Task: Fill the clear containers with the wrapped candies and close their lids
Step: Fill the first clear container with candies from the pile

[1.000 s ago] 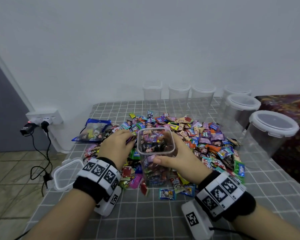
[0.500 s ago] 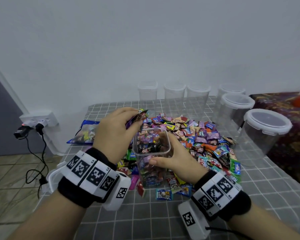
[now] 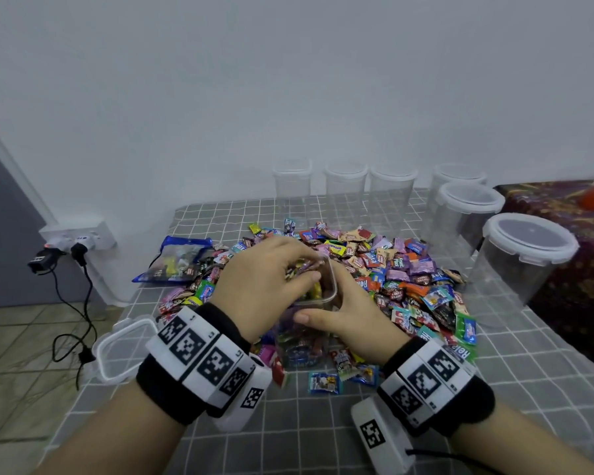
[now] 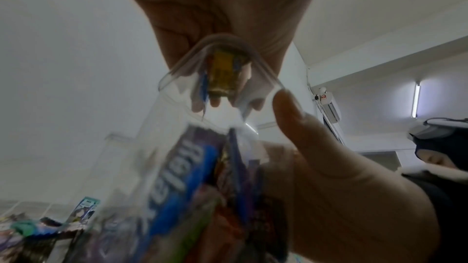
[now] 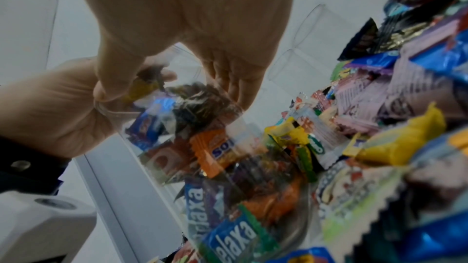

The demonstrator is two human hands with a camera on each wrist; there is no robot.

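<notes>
A square clear container (image 3: 306, 341), largely filled with wrapped candies, stands at the near edge of the candy pile (image 3: 402, 269). My right hand (image 3: 333, 310) grips its upper wall, thumb on the near side and fingers behind. Above the open mouth, my left hand (image 3: 299, 269) has its fingers curled down into the rim, holding a few wrapped candies. The left wrist view shows a yellow candy (image 4: 222, 73) under those fingers inside the rim (image 4: 263, 63). In the right wrist view the container (image 5: 222, 159) is packed with colourful wrappers. Its loose lid (image 3: 124, 347) lies to the left.
Several empty clear containers (image 3: 391, 200) with lids on stand along the back and right, the largest (image 3: 525, 269) at the right. A blue candy bag (image 3: 179, 258) lies at the back left. A wall socket with cables (image 3: 72, 241) hangs left of the grey checked tablecloth (image 3: 323, 440).
My left hand took candies from the pile on the left, lifted them and moved right over the container's mouth. The right hand kept its hold on the container.
</notes>
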